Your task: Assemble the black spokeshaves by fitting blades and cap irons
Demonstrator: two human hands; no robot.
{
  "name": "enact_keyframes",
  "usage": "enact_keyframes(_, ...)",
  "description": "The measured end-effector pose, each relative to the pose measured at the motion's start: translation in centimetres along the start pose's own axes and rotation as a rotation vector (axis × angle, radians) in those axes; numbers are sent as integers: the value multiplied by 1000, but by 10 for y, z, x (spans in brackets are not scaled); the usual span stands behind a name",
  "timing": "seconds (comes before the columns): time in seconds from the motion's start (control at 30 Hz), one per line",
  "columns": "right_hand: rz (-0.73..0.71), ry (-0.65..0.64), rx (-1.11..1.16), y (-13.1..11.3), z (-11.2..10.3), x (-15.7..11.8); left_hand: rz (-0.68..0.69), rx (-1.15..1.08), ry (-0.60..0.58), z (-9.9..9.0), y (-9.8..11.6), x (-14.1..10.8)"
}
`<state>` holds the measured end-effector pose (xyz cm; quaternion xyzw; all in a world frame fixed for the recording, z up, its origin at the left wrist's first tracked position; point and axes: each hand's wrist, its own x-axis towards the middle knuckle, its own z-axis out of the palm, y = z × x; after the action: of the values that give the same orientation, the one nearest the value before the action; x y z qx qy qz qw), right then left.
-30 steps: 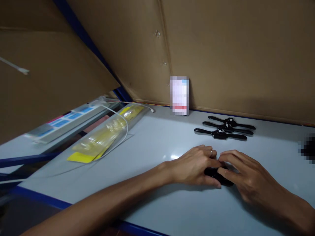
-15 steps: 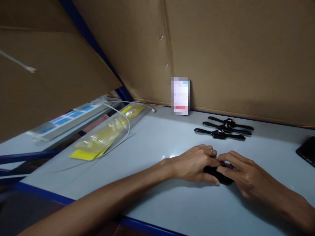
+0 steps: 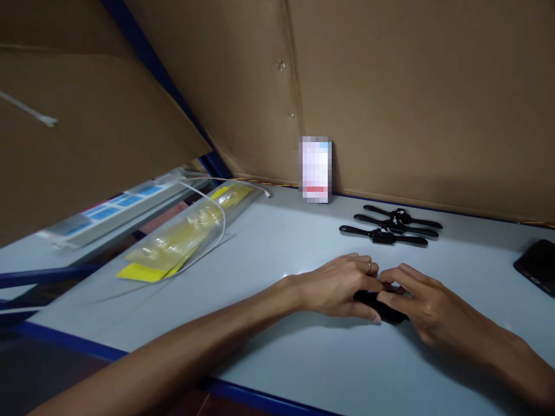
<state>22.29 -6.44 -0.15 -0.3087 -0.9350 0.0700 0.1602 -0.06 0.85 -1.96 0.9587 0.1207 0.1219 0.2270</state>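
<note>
The glossy black part (image 3: 389, 314) is steadied on the white tabletop (image 3: 312, 358), held between thumb and fingers of the left hand (image 3: 342, 286). Its upper side is met by fingertips of the right hand (image 3: 433, 306); whether anything is pinched there cannot be told. The part could be skewed or a fingertip nipped if uneven pressure is applied at that crowded spot. Its long axis is angled slightly, left end farther, right end nearer; its facing is hidden.

Can pass over tabletop (image 3: 277, 248) btwn plastic bag (image 3: 191, 231) & blk pieces (image 3: 384, 236), also R of those up to dark device (image 3: 537, 268); meets cardboard wall (image 3: 411, 104) w/ lit screen (image 3: 316, 167) at back.
</note>
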Motion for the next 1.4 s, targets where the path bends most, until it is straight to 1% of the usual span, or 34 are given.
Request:
enact_keyframes(0.23, 1, -27, -2, 1, -3, 1, -3, 11, -22, -2, 2, 1)
enact_keyframes(0.37, -17, -3, 56, 1, -4, 2, 15, 52, -65, -4, 4, 2)
enact_keyframes(0.47, -3, 23, 116, 0, -6, 1, 26, 75, -79, -3, 6, 3)
enact_keyframes(0.57, 40, 117, 137, 1, -8, -1, -4, 96, -55, 0, 8, 3)
enact_keyframes(0.63, 90, 206, 109, 3, -6, -2, -47, 112, -19, 3, 9, 3)
enact_keyframes(0.7, 151, 264, 59, 7, -3, -3, -91, 123, 24, 7, 10, 2)
enact_keyframes(0.83, 200, 261, 21, 9, 7, -4, -123, 134, 79, 11, 12, 3)
enact_keyframes(0.93, 168, 254, 32, 6, 10, -3, -133, 117, 88, 12, 12, 3)
enact_keyframes(1.1, 93, 241, 26, 2, 5, -1, -133, 101, 84, 12, 11, 3)
enact_keyframes(1.3, 85, 276, -173, 7, 4, -4, -135, 109, 87, 12, 12, 3)
enact_keyframes(1.4, 76, 266, -173, 4, 4, -3, -138, 106, 84, 13, 12, 3)
